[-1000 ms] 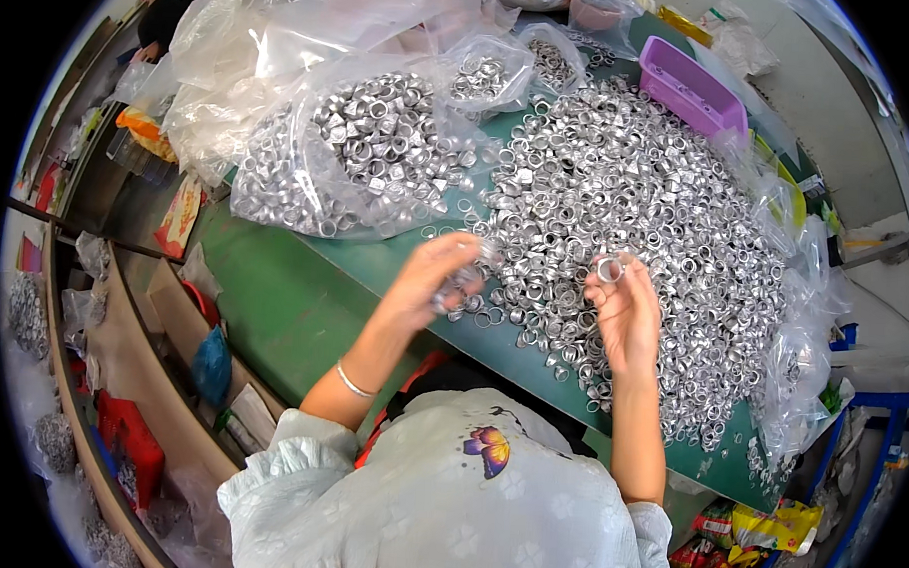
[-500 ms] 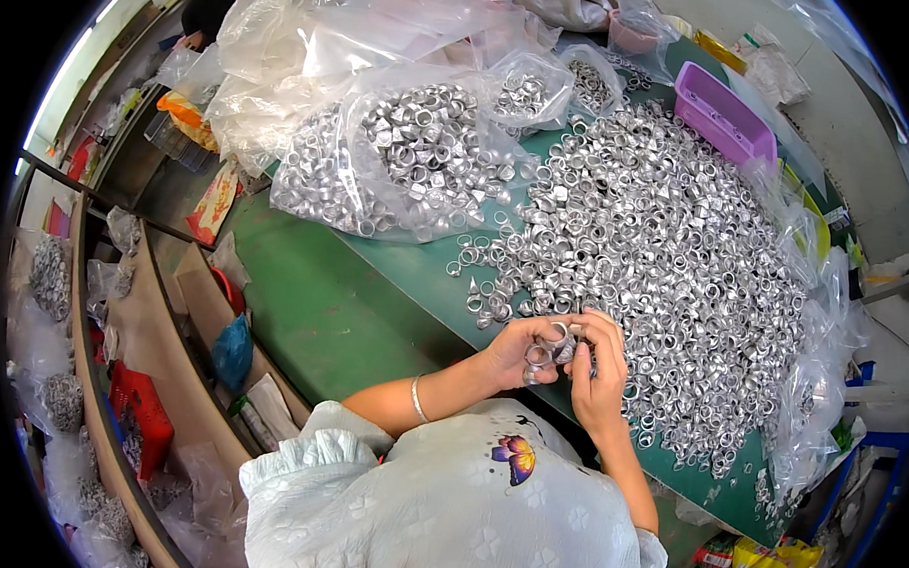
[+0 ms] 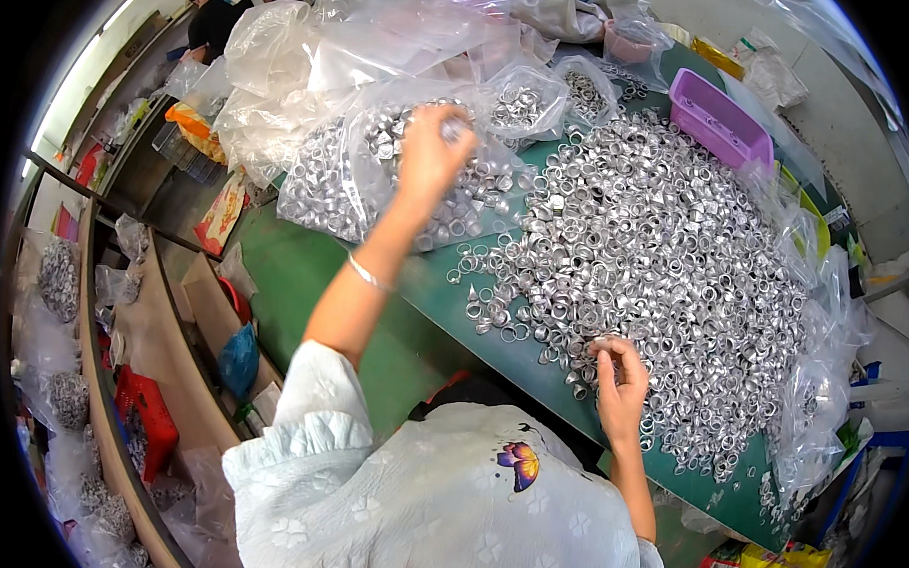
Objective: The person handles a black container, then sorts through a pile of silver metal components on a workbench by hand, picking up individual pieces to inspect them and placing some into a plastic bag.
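My left hand [image 3: 434,158] reaches out over a clear plastic bag [image 3: 322,194] heaped with silver metal rings. Its fingers are curled and smeared by motion, so whether rings are still in them cannot be made out. Down at the near edge of a big loose pile of similar rings [image 3: 666,251], my right hand [image 3: 623,385] has thumb and fingertips drawn together on a metal ring [image 3: 594,347], partly hidden by the fingers. The pile covers much of the green table [image 3: 453,314].
Two smaller ring bags, one a clear bag [image 3: 526,106], stand behind the pile. A purple basket [image 3: 720,123] sits at the far right. Crumpled plastic [image 3: 272,57] lies far left. Shelves with a red basket [image 3: 144,423] line the left, and another person [image 3: 211,25] is beyond.
My hands were together in front of me, holding several rings. The left has swung forward and left over the bag; the right has shifted slightly right and down to the pile's edge.
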Motion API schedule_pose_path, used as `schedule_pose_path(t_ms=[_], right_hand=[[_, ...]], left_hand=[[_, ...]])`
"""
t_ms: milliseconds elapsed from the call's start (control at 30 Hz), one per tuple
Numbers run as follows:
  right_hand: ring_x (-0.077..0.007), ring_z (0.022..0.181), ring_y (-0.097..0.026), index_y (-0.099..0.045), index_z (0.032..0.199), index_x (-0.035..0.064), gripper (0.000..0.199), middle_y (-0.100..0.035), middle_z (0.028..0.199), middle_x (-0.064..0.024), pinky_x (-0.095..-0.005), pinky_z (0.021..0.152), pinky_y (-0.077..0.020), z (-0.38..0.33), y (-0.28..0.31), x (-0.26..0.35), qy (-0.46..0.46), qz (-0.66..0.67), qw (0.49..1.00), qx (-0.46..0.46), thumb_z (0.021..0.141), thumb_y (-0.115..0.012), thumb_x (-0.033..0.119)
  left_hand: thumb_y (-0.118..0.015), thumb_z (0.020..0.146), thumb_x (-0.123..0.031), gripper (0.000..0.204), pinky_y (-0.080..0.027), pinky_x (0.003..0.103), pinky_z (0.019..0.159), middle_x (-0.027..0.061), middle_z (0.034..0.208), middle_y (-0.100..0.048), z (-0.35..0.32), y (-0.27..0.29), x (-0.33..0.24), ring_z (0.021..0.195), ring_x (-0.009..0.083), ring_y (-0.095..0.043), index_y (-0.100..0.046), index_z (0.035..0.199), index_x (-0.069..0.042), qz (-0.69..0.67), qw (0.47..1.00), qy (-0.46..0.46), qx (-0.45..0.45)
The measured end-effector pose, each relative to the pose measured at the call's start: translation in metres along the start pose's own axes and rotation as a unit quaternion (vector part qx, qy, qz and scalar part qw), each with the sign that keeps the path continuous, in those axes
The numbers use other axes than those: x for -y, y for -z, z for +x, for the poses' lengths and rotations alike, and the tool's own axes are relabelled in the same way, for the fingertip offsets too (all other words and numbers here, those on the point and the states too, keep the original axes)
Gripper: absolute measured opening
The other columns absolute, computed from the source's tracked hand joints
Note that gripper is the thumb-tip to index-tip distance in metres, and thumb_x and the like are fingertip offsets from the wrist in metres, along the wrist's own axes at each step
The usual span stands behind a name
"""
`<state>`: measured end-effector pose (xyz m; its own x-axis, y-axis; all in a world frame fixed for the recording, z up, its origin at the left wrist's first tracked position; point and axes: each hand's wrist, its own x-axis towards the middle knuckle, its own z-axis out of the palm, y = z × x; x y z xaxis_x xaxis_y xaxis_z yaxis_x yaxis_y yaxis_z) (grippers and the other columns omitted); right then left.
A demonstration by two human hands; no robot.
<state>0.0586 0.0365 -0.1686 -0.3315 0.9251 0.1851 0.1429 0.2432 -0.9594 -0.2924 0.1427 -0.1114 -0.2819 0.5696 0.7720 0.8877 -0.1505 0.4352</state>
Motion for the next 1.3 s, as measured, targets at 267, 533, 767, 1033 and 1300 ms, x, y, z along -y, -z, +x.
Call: schedule_pose_path(t_ms=[267,533,767,1033,1300], right_hand=[[-0.0168,0.08,-0.059,-0.061,0.091,-0.0031,0.008,-0.061,0.09,-0.0104,-0.0265,0.072,-0.0464,-0.01,0.016,0.006,0.015,-0.062,0.998,0.002,0.085,-0.056,0.0],[-0.0177,0.07,-0.058,-0.062,0.09,-0.0031,0.009,-0.062,0.083,-0.0102,-0.0263,0.063,-0.045,-0.062,0.075,-0.007,0.01,-0.181,0.974,-0.136,0.081,-0.059,-0.003],[-0.0161,0.074,-0.056,-0.063,0.096,-0.0003,0.016,-0.062,0.089,-0.0086,-0.0285,0.065,-0.044,-0.084,0.148,-0.015,-0.063,-0.275,0.896,-0.343,0.08,-0.061,-0.001],[-0.0299,0.088,-0.051,-0.059,0.082,0.0031,0.021,-0.056,0.086,-0.0121,-0.0415,0.076,-0.0385,-0.034,0.203,-0.036,-0.092,-0.572,0.759,-0.297,0.076,-0.07,0.02],[-0.0187,0.075,-0.057,-0.052,0.076,0.0013,0.013,-0.06,0.09,-0.0097,-0.0302,0.068,-0.0445,-0.042,0.222,-0.04,0.031,-0.206,0.887,-0.411,0.08,-0.064,0.003]], left_hand=[[-0.053,0.081,-0.028,0.025,-0.046,0.049,0.075,0.0165,0.097,-0.063,0.03,0.0,0.116,0.087,0.0374,-0.06,-0.067,0.094,-0.011,0.44,0.882,-0.024,0.168],[-0.048,0.091,-0.032,0.034,-0.034,0.059,0.093,0.018,0.123,-0.054,0.025,-0.018,0.074,0.116,0.0345,-0.05,-0.059,0.117,-0.012,0.402,0.888,0.08,0.208],[-0.059,0.085,-0.015,0.028,-0.038,0.05,0.094,0.0178,0.122,-0.053,-0.008,-0.027,0.012,0.112,0.0351,-0.05,-0.061,0.111,-0.006,0.28,0.945,-0.072,0.151],[-0.064,0.076,-0.003,0.026,-0.044,0.04,0.087,0.0156,0.106,-0.058,-0.102,-0.099,-0.194,0.099,0.0333,-0.055,-0.061,0.101,-0.002,-0.266,0.9,-0.158,0.308],[-0.065,0.08,-0.018,0.027,-0.041,0.038,0.078,0.0093,0.089,-0.059,-0.163,-0.15,-0.306,0.09,0.0264,-0.055,-0.061,0.102,-0.005,-0.201,0.847,-0.274,0.409]])
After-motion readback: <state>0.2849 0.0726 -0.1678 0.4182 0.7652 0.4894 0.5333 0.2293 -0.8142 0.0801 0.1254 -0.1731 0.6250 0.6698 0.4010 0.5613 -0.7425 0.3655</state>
